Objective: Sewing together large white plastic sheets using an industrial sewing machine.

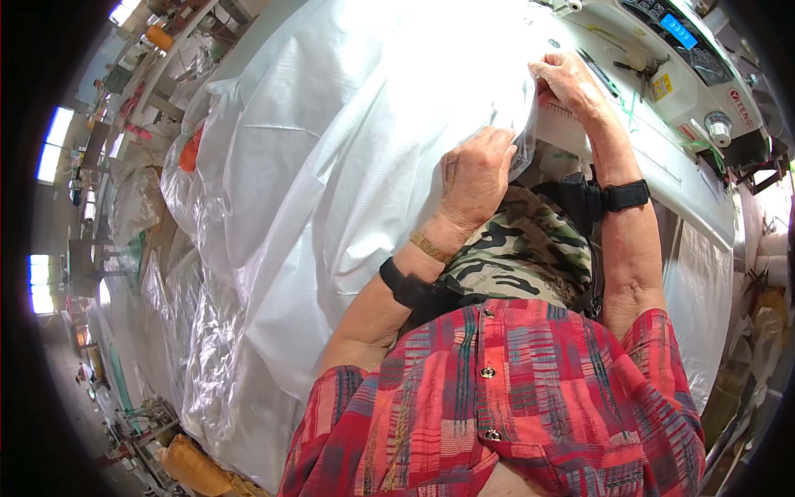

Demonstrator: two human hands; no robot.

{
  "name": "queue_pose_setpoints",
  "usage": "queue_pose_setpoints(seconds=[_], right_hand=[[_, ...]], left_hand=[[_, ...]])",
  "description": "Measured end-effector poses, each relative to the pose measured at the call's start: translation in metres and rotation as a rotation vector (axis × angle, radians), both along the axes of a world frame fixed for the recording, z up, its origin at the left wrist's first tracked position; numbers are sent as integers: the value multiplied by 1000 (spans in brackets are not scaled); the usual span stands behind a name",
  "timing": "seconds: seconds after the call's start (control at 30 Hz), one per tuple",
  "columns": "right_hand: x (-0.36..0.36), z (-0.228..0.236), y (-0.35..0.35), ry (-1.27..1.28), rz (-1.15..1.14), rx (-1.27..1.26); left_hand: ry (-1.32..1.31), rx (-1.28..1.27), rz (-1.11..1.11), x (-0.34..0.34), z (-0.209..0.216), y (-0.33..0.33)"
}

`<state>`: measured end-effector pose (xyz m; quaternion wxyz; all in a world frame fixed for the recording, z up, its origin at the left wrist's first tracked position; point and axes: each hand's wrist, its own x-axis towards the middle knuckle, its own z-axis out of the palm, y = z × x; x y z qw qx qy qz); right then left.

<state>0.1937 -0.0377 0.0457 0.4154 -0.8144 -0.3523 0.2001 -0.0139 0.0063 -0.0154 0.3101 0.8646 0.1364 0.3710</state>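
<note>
A large white woven plastic sheet (290,157) spreads across the table in front of me, and its folds hang down on the left. My left hand (479,176) is closed on the near right edge of this sheet, fingers curled over the fabric. Farther off and to the right, my right hand (571,83) pinches the same edge close to the sewing machine (700,74). Bright glare washes out the sheet beyond my hands. The machine is white, with a lit blue display and a round knob.
The pale sewing table (654,170) carries a printed ruler strip beside my right forearm. Green threads (633,112) trail over it. Clear plastic film (207,348) bunches at the left, near an orange bundle (195,468). Shelving and cluttered goods stand farther left.
</note>
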Motion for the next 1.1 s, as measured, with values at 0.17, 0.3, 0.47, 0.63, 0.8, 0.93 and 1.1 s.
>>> queue_pose_setpoints(seconds=[0.17, 0.3, 0.47, 0.63, 0.8, 0.93, 1.1], right_hand=[[3, -6, 4, -96, -28, -54], [-5, 2, 10, -257, -62, -239], [-31, -9, 10, -696, -156, -216], [-37, -27, 3, -761, -249, -119], [-39, -27, 3, -827, -219, -216], [-38, -19, 3, -857, -125, -272], [-34, -26, 5, -1062, -45, -56]], left_hand=[[36, 18, 0, -1, 3, 2], [87, 67, -1, -3, 12, 3], [73, 22, -36, 4, 25, -5], [179, 64, -76, 0, 14, -2], [266, 338, -149, -6, 17, 20], [199, 542, -7, -9, 12, 38], [243, 561, -33, -6, 17, 57]])
